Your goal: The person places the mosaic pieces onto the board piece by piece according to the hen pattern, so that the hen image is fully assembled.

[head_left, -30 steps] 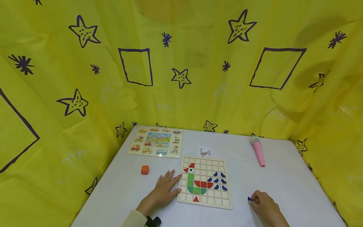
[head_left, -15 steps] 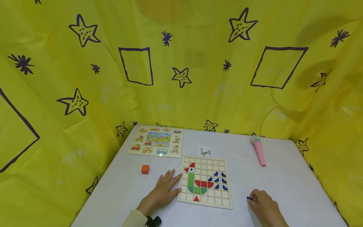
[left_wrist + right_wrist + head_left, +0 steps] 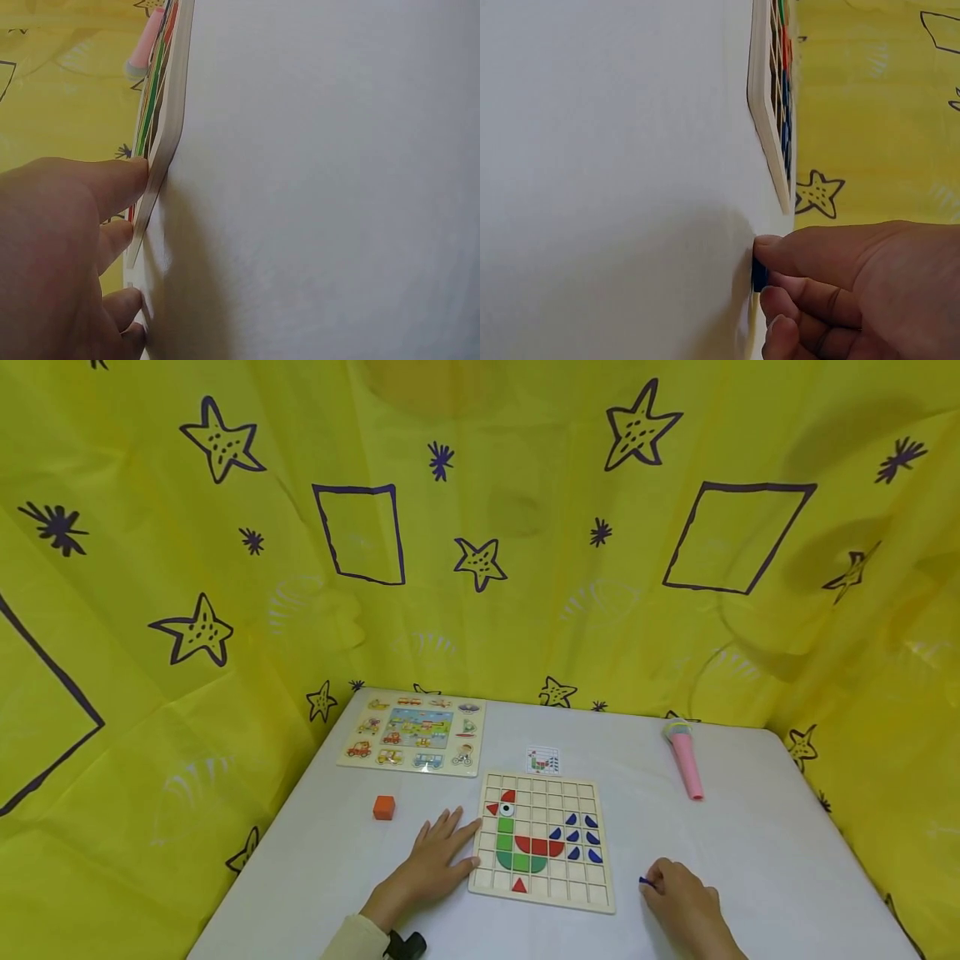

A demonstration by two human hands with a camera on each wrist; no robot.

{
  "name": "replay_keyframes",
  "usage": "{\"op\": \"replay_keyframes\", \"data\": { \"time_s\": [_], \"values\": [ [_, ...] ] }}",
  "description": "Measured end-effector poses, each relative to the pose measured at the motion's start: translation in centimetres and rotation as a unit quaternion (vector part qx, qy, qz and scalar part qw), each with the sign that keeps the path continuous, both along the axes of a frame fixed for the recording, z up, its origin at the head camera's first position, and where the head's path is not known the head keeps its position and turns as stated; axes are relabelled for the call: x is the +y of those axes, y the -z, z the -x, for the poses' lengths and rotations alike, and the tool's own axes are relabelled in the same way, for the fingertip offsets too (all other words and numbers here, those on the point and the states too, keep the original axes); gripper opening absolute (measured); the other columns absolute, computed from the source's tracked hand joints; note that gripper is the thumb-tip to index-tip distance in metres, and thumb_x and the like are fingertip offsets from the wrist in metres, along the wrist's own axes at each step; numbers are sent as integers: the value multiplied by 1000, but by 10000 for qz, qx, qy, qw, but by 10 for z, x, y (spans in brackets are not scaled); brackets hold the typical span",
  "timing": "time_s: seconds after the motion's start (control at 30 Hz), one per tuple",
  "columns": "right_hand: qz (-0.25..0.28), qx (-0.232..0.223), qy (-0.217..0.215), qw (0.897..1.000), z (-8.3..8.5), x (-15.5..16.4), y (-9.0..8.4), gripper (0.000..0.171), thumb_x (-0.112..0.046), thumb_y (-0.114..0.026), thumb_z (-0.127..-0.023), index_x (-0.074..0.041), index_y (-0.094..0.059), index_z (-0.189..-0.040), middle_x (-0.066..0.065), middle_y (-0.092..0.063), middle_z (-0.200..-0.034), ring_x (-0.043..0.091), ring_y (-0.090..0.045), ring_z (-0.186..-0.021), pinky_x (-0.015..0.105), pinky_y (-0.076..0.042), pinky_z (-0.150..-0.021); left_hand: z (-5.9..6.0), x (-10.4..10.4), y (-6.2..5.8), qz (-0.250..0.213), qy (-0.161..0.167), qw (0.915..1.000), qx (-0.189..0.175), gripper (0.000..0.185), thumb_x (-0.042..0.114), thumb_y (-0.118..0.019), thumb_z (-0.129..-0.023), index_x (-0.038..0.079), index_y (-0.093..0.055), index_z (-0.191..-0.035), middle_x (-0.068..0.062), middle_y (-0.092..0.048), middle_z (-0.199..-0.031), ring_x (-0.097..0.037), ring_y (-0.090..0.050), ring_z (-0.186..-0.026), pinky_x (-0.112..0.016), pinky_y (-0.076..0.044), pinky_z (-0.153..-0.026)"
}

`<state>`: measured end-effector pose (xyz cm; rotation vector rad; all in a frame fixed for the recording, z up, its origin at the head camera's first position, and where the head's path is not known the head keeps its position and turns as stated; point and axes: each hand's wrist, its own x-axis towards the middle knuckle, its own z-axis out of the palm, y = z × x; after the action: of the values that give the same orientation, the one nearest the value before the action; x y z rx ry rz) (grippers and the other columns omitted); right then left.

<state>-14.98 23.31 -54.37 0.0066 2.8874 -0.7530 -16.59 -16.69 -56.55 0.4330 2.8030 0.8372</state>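
Observation:
A wooden grid board [image 3: 540, 897] lies on the table, with red, green and blue pieces set in it as a bird, plus a round eye piece [image 3: 507, 810]. A red triangle [image 3: 519, 886] sits in the bottom row. My left hand [image 3: 433, 864] lies with spread, straight fingers at the board's left edge, thumb and index fingertip touching its side in the left wrist view. Right of the board, my right hand [image 3: 681, 897] pinches a small blue puzzle piece [image 3: 759, 276] between thumb and fingers, close over the table; most of the piece is hidden by the fingers.
Behind the board lies a small picture card [image 3: 543, 761]. A vehicle puzzle board [image 3: 468, 760] is at the back left, an orange cube [image 3: 384, 807] in front of it. A pink toy microphone [image 3: 686, 764] lies at the back right. A yellow curtain [image 3: 517, 635] surrounds the table.
My right hand has moved slightly left toward the board, carrying the blue puzzle piece. The left hand and the pieces on the board have stayed put.

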Motion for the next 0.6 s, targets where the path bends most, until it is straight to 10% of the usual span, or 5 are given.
{"op": "replay_keyframes", "data": {
  "time_s": [0.6],
  "values": [
    [958,108,350,9947,0,-53,0,11,-14,-74,-94,-4,-69,-96,0,-61,-79,15,-54,-74,30,-43,-66,1,-1,5,24,15,10000,75,63,49,-60,-105,27,-45,-162,-15,-28,-174,-41,-18,-162,-69,-10,-128]
  ]
}}
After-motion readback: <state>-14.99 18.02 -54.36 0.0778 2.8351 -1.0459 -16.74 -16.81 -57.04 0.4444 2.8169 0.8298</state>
